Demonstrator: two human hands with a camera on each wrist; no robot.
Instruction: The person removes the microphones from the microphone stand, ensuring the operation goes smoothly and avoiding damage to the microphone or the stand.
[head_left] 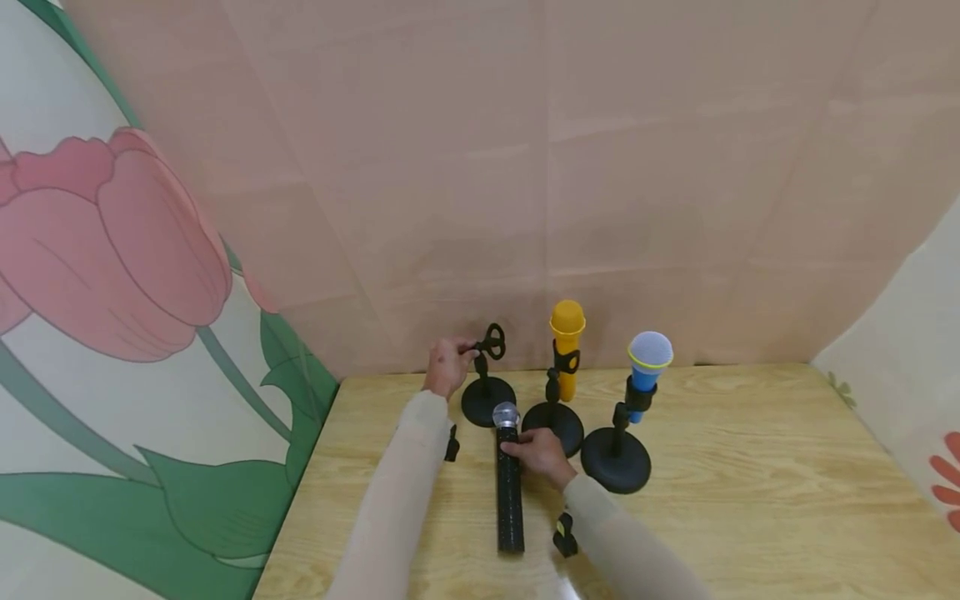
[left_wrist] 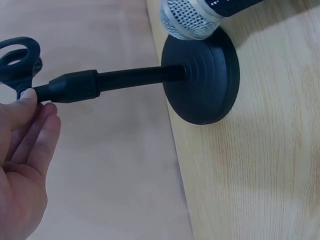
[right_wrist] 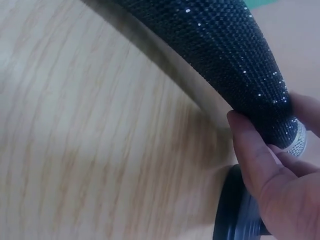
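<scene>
Head view: two stands already carry the yellow microphone and blue microphone; the empty stand awaits the black microphone, lying on the table.

Left wrist view: left hand pinches the stand's clip neck.

Right wrist view: right hand grips the black microphone near its head.

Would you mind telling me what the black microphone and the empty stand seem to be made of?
The black microphone: body covered in tiny glittering studs, likely textured plastic; head a silvery wire mesh. The empty stand: matte black, ridged round base, probably painted metal or plastic; the look leaves it open. The table: pale wood grain.
</scene>
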